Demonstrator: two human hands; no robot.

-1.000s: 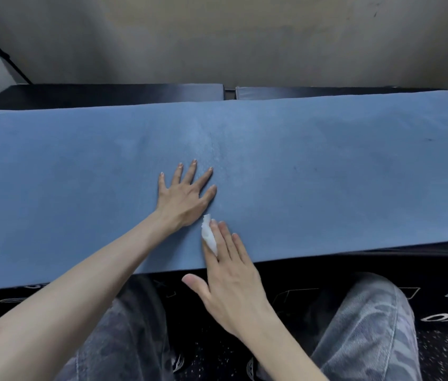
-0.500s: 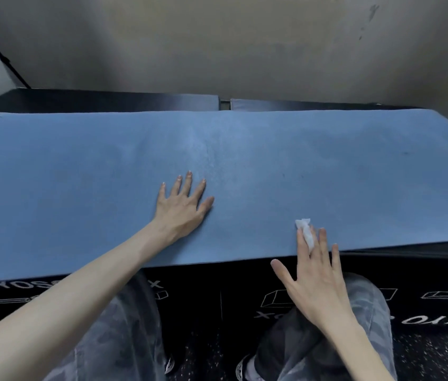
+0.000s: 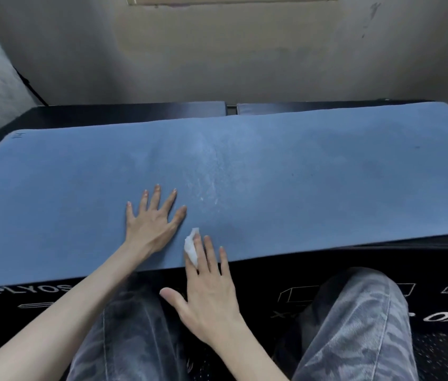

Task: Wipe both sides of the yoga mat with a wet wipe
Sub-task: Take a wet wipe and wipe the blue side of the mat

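Yoga mat (image 3: 286,174), a long blue foam sheet, lies flat across the black padded bench (image 3: 124,114) in front of my knees, its near edge hanging just over the bench's front edge.

To do this wiping step well, I judge I should keep the mat pinned so it does not creep, press the wipe evenly, and run overlapping strokes along the near edge before working toward the far edge; the pale streaky patch near the middle looks like it wants extra passes. The underside is not yet shown, so flipping comes later.

My left hand (image 3: 151,224) lies to the left of centre, near the front edge, palm down with fingers straight and spread, holding nothing and pressing flat on the mat.

Just beside it to the right, my right hand (image 3: 209,292) reaches over the front edge with fingers straight and the thumb held out to the side. Its fingertips press the small crumpled white wet wipe (image 3: 191,247) against the mat, the wipe peeking out from under the index finger.
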